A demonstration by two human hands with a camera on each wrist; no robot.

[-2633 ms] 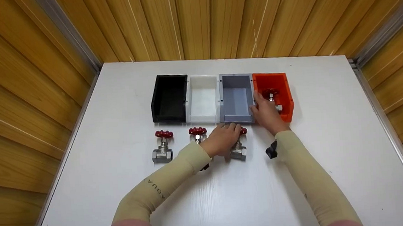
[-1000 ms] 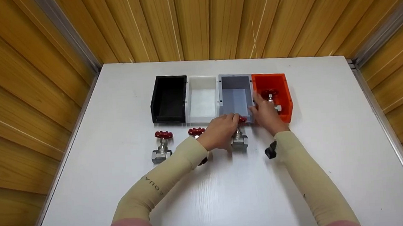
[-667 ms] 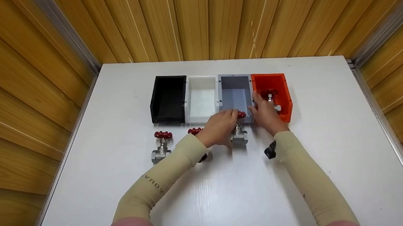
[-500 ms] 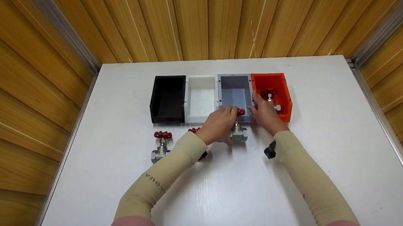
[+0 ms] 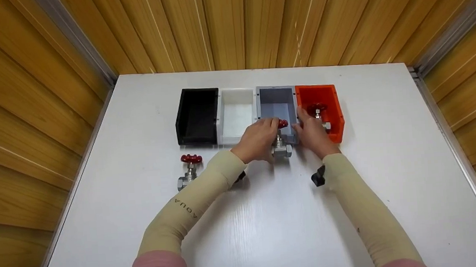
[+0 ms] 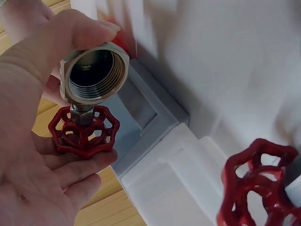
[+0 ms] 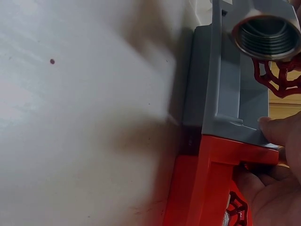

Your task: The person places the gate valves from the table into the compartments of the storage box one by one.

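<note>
My left hand point(image 5: 259, 139) grips a metal gate valve point(image 5: 282, 150) with a red handwheel, at the front of the grey bin point(image 5: 276, 89). In the left wrist view the thumb lies on the valve body point(image 6: 94, 75), its threaded opening facing the camera, and the fingers are under the handwheel point(image 6: 84, 134). My right hand point(image 5: 315, 136) pinches the adjoining walls of the grey bin and the orange bin point(image 5: 338, 109). In the right wrist view its thumb is on the grey bin point(image 7: 214, 89) and other fingers reach into the orange bin point(image 7: 188, 193). Another valve point(image 5: 317, 112) lies in the orange bin.
A white bin point(image 5: 235, 92) and a black bin point(image 5: 181, 116) continue the row leftward. One valve point(image 5: 190, 172) stands on the white table point(image 5: 270, 231); another, its red handwheel point(image 6: 256, 188) visible in the left wrist view, is behind my left forearm in the head view. Wood-patterned walls enclose the table.
My left hand has taken the valve from its place on the table, up and forward to the front of the grey bin. My right hand has kept its hold on the bin walls.
</note>
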